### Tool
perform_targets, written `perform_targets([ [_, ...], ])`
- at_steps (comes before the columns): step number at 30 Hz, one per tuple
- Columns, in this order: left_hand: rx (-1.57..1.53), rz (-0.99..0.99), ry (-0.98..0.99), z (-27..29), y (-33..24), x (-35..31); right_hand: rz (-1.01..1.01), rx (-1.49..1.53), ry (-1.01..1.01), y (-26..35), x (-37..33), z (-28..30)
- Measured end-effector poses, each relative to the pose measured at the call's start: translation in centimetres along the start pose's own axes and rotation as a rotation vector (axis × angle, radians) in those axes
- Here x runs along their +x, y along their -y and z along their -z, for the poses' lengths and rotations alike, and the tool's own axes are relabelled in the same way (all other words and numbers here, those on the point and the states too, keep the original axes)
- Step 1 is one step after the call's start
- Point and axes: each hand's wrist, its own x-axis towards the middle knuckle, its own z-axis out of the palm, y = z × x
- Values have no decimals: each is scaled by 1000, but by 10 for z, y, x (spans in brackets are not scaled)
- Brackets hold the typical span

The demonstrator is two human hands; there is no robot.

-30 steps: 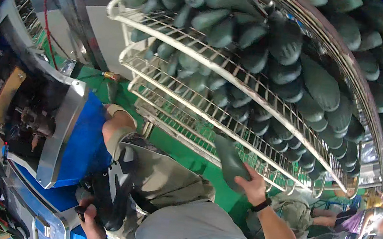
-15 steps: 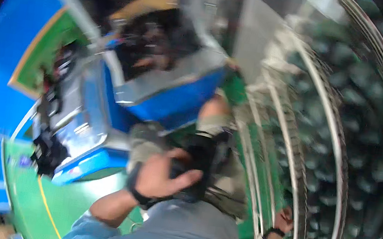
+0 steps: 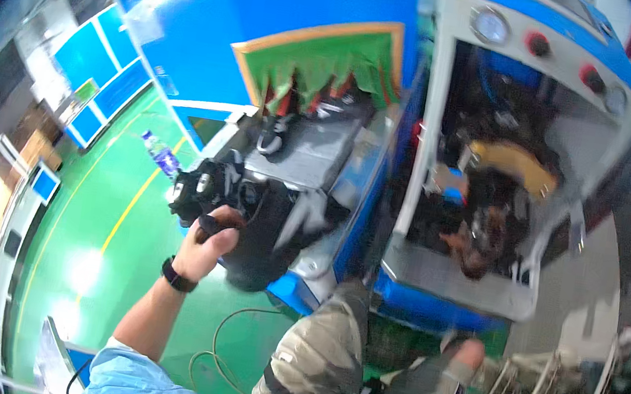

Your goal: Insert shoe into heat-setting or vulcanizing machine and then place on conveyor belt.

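Purple-labelled bottle (image 3: 163, 155), green floor (image 3: 64, 234), yellow line (image 3: 118, 221), looped cable (image 3: 214, 353)

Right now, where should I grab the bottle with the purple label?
Probably grip the bottle around its labelled middle, coming from the left, over the green floor. Its long, narrow body looks open on that side, while black items crowd its lower end.

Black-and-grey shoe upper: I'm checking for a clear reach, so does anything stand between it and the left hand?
Nothing visible does. The left hand overlaps the left edge of the shoe upper in the view; whether they touch is unclear. The grey plate lies beyond the upper.
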Motion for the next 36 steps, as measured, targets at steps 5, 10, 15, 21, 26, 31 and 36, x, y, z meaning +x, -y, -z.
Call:
perform_targets([
  [5,948,133,49,58,80,29,63,260,431,164,4,-101],
  [10,1141,505,654,62,-4,84,388,-94,582,131,35,-153],
  [15,567,377,-17,94,30,236,486,-358,386,168,24,-172],
  [21,935,458,-139,124,221,409,497,-290,471,73,75,-174],
  [26,907,424,-420,98,259,405,328,-115,773,59,77,-173],
  [31,1005,412,-281,93,135,363,495,-306,381,145,32,-202],
  [36,229,256,-191,73,34,252,606,-271,506,166,2,-200],
])
